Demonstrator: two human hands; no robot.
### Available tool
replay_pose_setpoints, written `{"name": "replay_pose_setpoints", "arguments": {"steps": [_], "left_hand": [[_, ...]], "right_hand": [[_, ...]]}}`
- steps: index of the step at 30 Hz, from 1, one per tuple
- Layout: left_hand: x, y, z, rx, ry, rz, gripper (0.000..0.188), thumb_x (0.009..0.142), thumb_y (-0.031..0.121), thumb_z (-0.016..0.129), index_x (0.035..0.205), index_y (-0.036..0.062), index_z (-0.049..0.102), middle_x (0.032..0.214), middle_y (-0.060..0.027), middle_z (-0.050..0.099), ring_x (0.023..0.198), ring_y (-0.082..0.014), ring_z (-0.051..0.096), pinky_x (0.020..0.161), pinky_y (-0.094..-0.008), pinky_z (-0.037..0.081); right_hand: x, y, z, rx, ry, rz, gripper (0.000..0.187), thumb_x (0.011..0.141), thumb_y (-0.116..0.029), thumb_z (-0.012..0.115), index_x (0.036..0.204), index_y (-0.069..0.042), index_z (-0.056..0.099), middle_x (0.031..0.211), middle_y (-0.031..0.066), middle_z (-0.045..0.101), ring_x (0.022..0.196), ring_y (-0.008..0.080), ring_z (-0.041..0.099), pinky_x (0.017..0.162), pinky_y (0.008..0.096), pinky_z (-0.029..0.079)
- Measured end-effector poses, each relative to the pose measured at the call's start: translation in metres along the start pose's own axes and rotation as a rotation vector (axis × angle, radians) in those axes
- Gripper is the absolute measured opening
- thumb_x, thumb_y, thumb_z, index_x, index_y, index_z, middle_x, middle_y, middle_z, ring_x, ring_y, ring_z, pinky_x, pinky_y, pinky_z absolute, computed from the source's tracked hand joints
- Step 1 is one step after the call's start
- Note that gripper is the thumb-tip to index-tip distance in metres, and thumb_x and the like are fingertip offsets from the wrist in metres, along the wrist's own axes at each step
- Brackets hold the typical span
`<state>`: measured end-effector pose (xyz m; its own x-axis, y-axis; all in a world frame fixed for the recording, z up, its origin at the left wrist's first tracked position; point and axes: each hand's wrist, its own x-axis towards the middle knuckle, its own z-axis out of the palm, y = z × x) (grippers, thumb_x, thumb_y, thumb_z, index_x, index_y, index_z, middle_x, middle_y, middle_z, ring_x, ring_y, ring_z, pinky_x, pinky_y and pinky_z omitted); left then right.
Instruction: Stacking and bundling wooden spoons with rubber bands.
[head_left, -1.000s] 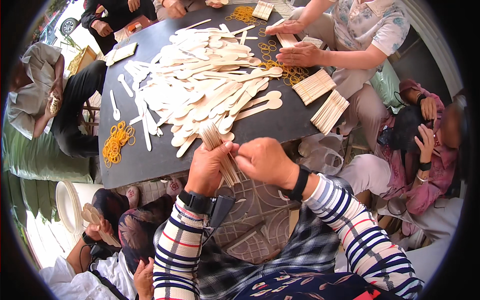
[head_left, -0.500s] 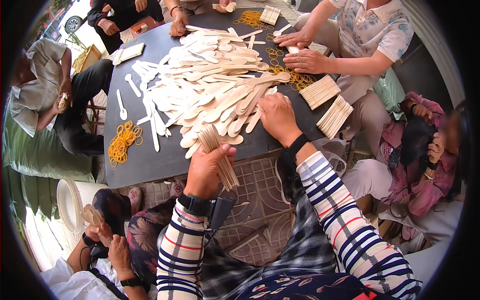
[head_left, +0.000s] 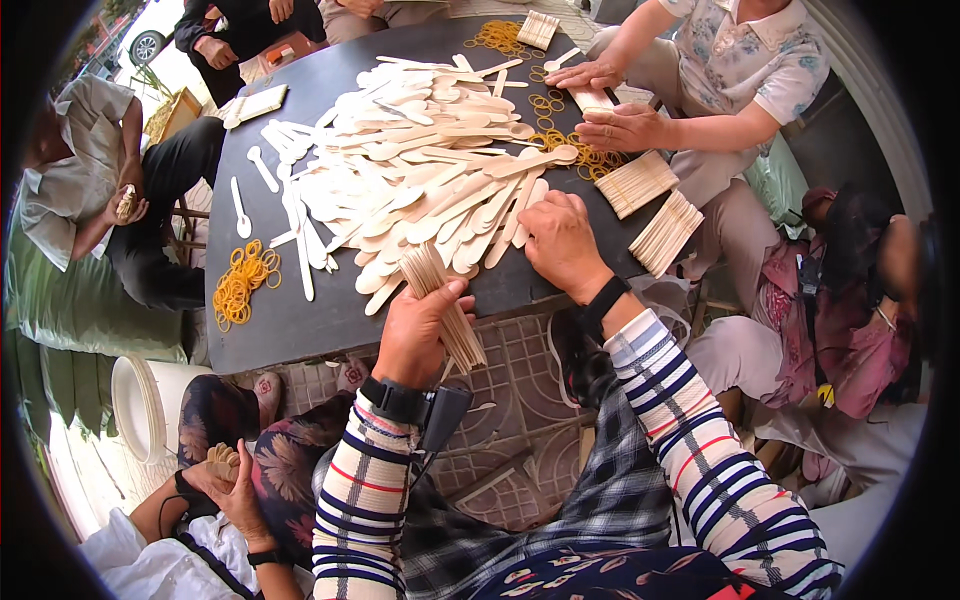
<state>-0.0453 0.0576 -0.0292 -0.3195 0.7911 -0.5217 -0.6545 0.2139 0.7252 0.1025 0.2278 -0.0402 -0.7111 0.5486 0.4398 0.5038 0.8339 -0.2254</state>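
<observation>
A large heap of pale wooden spoons (head_left: 430,160) covers the middle of the dark table (head_left: 330,335). My left hand (head_left: 415,330) is closed round a stack of wooden spoons (head_left: 440,285), held upright and slightly tilted at the table's near edge. Its lower end sticks out below my fist, over the floor. My right hand (head_left: 565,240) is at the heap's near right side, fingers curled and pressed together. Spoons lie right beside its fingertips; whatever is in its grip is hidden.
Yellow rubber bands (head_left: 245,285) lie at the left, with more bands (head_left: 590,160) at the right. Banded bundles (head_left: 637,184) rest near the right edge. Across from them, a co-worker's hands (head_left: 625,127) hold a bundle. At lower left, another person's hands (head_left: 235,490) hold spoons beside a white bucket (head_left: 150,405).
My right hand has shifted slightly right and down, away from the heap. My left hand still grips its stack. At the far side, a co-worker's hand has left the table edge.
</observation>
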Motion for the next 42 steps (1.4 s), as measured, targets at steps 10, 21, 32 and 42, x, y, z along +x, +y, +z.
{"name": "replay_pose_setpoints", "arguments": {"steps": [10, 21, 32, 42], "left_hand": [[0.001, 0.008, -0.006, 0.029, 0.01, 0.044, 0.027, 0.087, 0.013, 0.065, 0.109, -0.0009, 0.058, 0.1, -0.0101, 0.065, 0.087, -0.022, 0.063, 0.075, -0.0368, 0.054], [-0.014, 0.035, -0.022, 0.018, 0.048, 0.144, 0.025, 0.086, 0.012, 0.066, 0.106, -0.0004, 0.057, 0.094, -0.0104, 0.066, 0.079, -0.0187, 0.064, 0.071, -0.0332, 0.054], [-0.04, 0.079, -0.065, -0.032, 0.125, 0.391, 0.022, 0.088, 0.014, 0.065, 0.102, -0.0016, 0.059, 0.088, -0.0123, 0.066, 0.076, -0.0209, 0.064, 0.069, -0.0351, 0.054], [-0.055, 0.083, -0.084, -0.015, 0.215, 0.489, 0.02, 0.087, 0.013, 0.066, 0.1, -0.0002, 0.059, 0.08, -0.0084, 0.065, 0.07, -0.0178, 0.063, 0.065, -0.0313, 0.053]], "right_hand": [[-0.001, -0.001, -0.002, -0.034, -0.023, -0.126, 0.005, 0.064, -0.004, 0.059, 0.062, -0.008, 0.059, 0.066, 0.0076, 0.06, 0.074, 0.0264, 0.057, 0.079, 0.0386, 0.039], [-0.01, 0.004, 0.002, 0.029, 0.11, -0.07, 0.013, 0.063, -0.001, 0.058, 0.073, -0.006, 0.063, 0.067, 0.0105, 0.058, 0.075, 0.0303, 0.055, 0.074, 0.042, 0.043], [-0.039, -0.069, -0.066, 1.525, -0.636, 0.633, 0.009, 0.085, -0.003, 0.048, 0.094, -0.002, 0.052, 0.074, 0.0088, 0.063, 0.057, 0.0122, 0.06, 0.052, 0.0231, 0.048], [-0.118, -0.125, 0.115, 1.39, -0.919, 1.239, 0.005, 0.088, -0.011, 0.052, 0.088, -0.006, 0.054, 0.076, 0.01, 0.063, 0.059, 0.0192, 0.061, 0.054, 0.0334, 0.05]]}}
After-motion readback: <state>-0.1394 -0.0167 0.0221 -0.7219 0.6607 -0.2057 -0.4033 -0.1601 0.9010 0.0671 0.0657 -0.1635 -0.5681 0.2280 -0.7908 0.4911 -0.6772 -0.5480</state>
